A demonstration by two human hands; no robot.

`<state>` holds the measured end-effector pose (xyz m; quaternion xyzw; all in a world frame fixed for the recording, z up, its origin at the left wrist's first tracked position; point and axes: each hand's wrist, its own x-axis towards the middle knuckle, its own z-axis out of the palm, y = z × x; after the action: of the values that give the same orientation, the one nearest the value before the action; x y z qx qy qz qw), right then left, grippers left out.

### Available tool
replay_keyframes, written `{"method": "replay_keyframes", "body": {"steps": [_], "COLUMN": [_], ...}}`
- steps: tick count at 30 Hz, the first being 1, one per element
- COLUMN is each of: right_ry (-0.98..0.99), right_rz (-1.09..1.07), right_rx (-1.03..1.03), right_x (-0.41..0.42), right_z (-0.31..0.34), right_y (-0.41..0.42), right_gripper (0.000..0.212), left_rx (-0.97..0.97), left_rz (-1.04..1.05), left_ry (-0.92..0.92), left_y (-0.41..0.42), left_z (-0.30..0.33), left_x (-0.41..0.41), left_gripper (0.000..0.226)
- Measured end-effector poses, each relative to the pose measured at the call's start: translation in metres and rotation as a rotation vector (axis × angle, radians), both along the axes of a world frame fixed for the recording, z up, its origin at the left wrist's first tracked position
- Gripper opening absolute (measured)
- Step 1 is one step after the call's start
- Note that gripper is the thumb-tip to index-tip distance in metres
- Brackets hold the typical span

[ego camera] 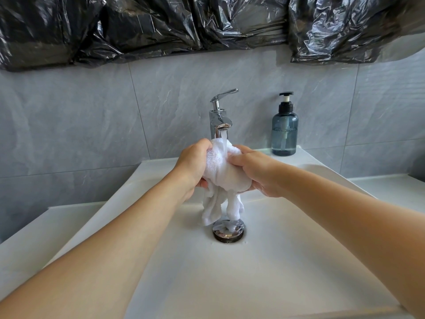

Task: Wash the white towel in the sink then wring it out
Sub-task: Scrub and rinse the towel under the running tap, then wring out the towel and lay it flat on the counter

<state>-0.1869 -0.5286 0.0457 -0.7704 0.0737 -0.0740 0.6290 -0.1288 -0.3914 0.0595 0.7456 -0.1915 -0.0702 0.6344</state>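
The white towel [218, 171] is bunched up between both hands above the white sink [161, 261]. My left hand [193, 166] grips its left side with curled fingers. My right hand [257, 173] grips its right side. Water runs from the chrome faucet [219, 120] onto the top of the towel. The towel's loose ends hang down and reach the chrome drain [228, 231].
A blue-grey pump soap bottle [284, 132] stands on the sink's back right corner. The faucet's lever is raised. Grey tiles cover the wall behind, with black plastic sheeting [207, 26] across the top. White counter runs on both sides of the sink.
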Motion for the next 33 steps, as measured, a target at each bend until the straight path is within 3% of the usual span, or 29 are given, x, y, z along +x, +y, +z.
{"method": "replay_keyframes", "body": {"steps": [14,25,30,33], "right_ry": [0.051,0.314,0.449,0.602], "right_rz": [-0.001,-0.175,-0.151,-0.055], "right_rx": [-0.026,-0.073,-0.263,-0.685], "right_x": [-0.011,-0.083,-0.125,-0.141], "right_z": [0.01,0.03,0.024,0.015], "right_y": [0.0,-0.02,-0.025,-0.02], "right_gripper": [0.021,0.026,0.038,0.038], "left_rx": [0.051,0.13,0.25,0.599], "left_rz": [0.001,-0.166,-0.231,-0.247], "left_ry": [-0.006,0.259,0.325,0.156], "left_y": [0.002,-0.003,-0.004,-0.003], "left_z": [0.003,0.006,-0.008,-0.008], "left_x": [-0.006,-0.078,-0.112,-0.119], "left_gripper": [0.03,0.035,0.031,0.017]}}
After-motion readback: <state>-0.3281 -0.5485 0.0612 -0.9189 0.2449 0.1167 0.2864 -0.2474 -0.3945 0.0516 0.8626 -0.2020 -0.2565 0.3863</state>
